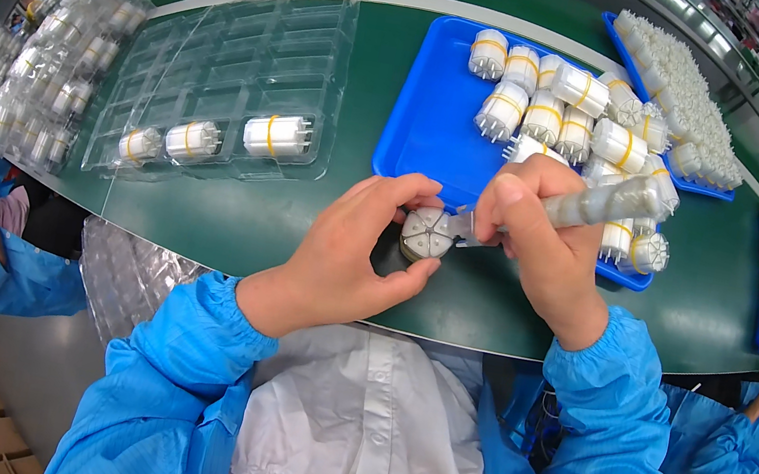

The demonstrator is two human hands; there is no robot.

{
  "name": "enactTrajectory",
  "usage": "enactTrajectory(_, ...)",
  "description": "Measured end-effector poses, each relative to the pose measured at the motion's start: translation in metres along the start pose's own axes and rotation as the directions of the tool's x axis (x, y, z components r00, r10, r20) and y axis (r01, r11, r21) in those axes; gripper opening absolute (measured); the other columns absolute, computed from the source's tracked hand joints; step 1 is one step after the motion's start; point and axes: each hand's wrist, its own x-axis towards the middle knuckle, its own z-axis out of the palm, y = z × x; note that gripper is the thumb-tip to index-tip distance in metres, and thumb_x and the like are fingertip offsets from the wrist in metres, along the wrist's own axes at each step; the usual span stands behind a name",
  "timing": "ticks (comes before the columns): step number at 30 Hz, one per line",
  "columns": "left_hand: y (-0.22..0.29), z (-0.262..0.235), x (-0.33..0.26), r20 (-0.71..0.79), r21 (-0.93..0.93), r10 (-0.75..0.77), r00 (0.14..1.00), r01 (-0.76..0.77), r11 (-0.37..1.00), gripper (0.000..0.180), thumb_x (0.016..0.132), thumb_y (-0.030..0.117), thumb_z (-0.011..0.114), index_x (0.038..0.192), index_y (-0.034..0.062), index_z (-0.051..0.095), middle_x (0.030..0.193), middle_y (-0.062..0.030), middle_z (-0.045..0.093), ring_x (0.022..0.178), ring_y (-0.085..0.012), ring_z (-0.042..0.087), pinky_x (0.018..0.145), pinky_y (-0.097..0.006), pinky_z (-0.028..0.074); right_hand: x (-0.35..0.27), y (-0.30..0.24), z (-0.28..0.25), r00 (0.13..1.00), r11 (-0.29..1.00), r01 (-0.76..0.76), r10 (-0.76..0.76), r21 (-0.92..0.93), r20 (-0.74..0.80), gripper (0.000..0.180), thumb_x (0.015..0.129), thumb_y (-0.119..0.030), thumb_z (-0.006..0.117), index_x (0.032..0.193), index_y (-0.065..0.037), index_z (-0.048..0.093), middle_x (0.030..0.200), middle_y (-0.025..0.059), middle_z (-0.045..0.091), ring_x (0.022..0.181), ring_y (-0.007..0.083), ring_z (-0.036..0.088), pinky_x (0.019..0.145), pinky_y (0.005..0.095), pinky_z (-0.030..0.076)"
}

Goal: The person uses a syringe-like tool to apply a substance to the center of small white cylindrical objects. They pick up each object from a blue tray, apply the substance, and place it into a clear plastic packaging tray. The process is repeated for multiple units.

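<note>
My left hand [341, 256] curls its thumb and fingertips around a round, pale part [428, 232] with a segmented top, which stands upright near the table's front edge. In my right hand [545, 246] is a hand tool with a thick, translucent whitish handle [604, 204]. Its narrow flat tip [465, 228] points left and meets the right side of the round part. The exact kind of tool cannot be made out. Just beyond my right hand, a blue tray [405, 120] holds many white cylinders [503, 112] with yellow bands and metal pins.
A clear compartment tray [228, 58] on the left holds three banded cylinders [277, 136] in its front row. Filled clear trays [52, 78] are stacked farther left. More white parts [683, 98] fill a blue tray at the back right. Co-workers in blue sleeves sit at both sides.
</note>
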Motion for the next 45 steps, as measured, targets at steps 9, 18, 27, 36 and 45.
enactTrajectory(9,-0.001,-0.004,0.001,0.093,0.156,-0.073,0.993,0.057,0.986,0.055,0.073,0.007,0.080,0.122,0.0016,0.057,0.109,-0.0137,0.064,0.101,-0.0302,0.063,0.085,-0.038,0.052,-0.002,0.007,0.003,0.999,1.000,-0.027,0.027,-0.005,0.025,0.024,0.098,-0.012,0.062,0.075,-0.005,0.056,0.072,0.0013,0.062,0.065,0.0057,0.054,0.059,0.0237,0.044)
enactTrajectory(18,-0.004,0.002,-0.002,0.019,-0.057,0.009,1.000,-0.008,0.998,0.062,0.074,0.007,0.080,0.129,0.0007,0.051,0.115,-0.0144,0.065,0.102,-0.0298,0.063,0.086,-0.039,0.052,0.001,0.002,-0.001,1.000,1.000,0.008,-0.008,-0.002,0.030,0.025,0.099,-0.014,0.061,0.076,-0.005,0.057,0.072,0.0012,0.061,0.066,0.0065,0.054,0.058,0.0246,0.043)
enactTrajectory(27,-0.001,-0.003,-0.001,0.111,0.083,-0.109,0.988,0.100,0.992,0.068,0.076,0.003,0.079,0.136,-0.0006,0.047,0.120,-0.0160,0.064,0.107,-0.0247,0.064,0.091,-0.034,0.052,-0.001,0.005,0.000,0.999,1.000,-0.018,0.017,0.017,0.033,0.024,0.099,-0.013,0.061,0.076,-0.005,0.056,0.072,0.0012,0.061,0.066,0.0064,0.054,0.058,0.0243,0.043)
enactTrajectory(36,-0.002,0.002,0.000,0.049,-0.086,0.005,0.999,-0.001,0.996,0.063,0.076,0.002,0.074,0.133,0.0020,0.047,0.111,-0.0144,0.062,0.101,-0.0317,0.063,0.087,-0.041,0.053,-0.001,0.010,-0.002,0.999,1.000,0.011,-0.011,0.006,0.044,0.023,0.098,-0.012,0.061,0.076,-0.006,0.056,0.072,0.0006,0.060,0.066,0.0060,0.051,0.057,0.0245,0.041)
enactTrajectory(45,-0.001,-0.018,-0.009,0.111,-0.065,-0.085,0.990,0.093,0.994,0.052,0.083,0.005,0.076,0.130,0.0035,0.054,0.122,-0.0126,0.058,0.109,-0.0269,0.061,0.092,-0.035,0.052,-0.001,0.005,0.002,1.000,0.998,0.021,-0.022,-0.052,-0.005,0.026,0.101,-0.018,0.058,0.078,-0.007,0.056,0.077,0.0027,0.062,0.064,0.0067,0.050,0.055,0.0241,0.039)
